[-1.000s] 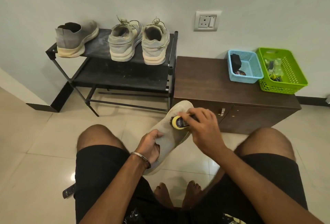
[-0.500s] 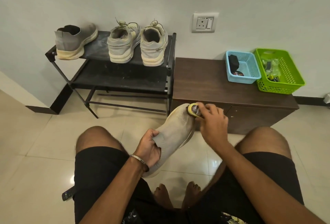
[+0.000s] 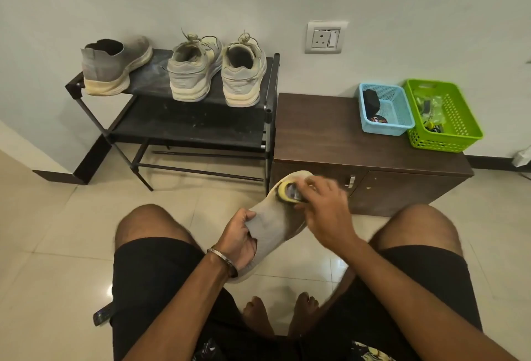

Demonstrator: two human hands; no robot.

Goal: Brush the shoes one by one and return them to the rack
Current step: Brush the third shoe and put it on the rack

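A grey slip-on shoe [image 3: 273, 222] with a cream sole is held between my knees, toe pointing up and away. My left hand [image 3: 240, 238] grips its collar at the heel end. My right hand [image 3: 324, 208] holds a small yellow-rimmed brush [image 3: 288, 192] against the toe of the shoe. On the top shelf of the black rack [image 3: 161, 73] stand the matching grey slip-on [image 3: 115, 64] at the left and a pair of laced grey sneakers [image 3: 217, 71] at the right.
A low brown cabinet [image 3: 330, 136] stands right of the rack, carrying a blue basket [image 3: 386, 109] and a green basket [image 3: 444, 115] with small items. A wall socket [image 3: 324, 37] is above it. A dark object [image 3: 102, 316] lies on the tiled floor by my left thigh.
My right hand swept the brush up the shoe from mid-upper to the toe tip, then back a little down the toe. My left hand kept its hold on the collar.
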